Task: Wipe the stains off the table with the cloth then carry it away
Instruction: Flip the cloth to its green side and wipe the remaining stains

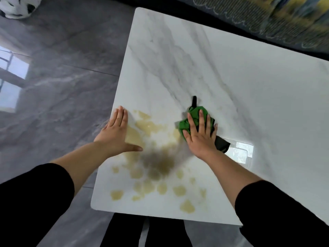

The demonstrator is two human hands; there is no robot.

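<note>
A white marble table (231,72) carries yellowish-brown stains (151,172) spread over its near left part, in several blotches and one darker smear. A crumpled green and black cloth (195,114) lies to the right of the stains. My right hand (200,134) presses flat on the cloth with straight, spread fingers. My left hand (116,131) rests flat on the table at its left edge, fingers straight, its thumb lying on a stain.
Grey marbled floor (58,82) lies to the left of the table. A patterned dark rug or sofa edge (267,18) runs along the far side. A black-and-white object (16,6) sits at the top left. My legs (146,232) stand at the near edge.
</note>
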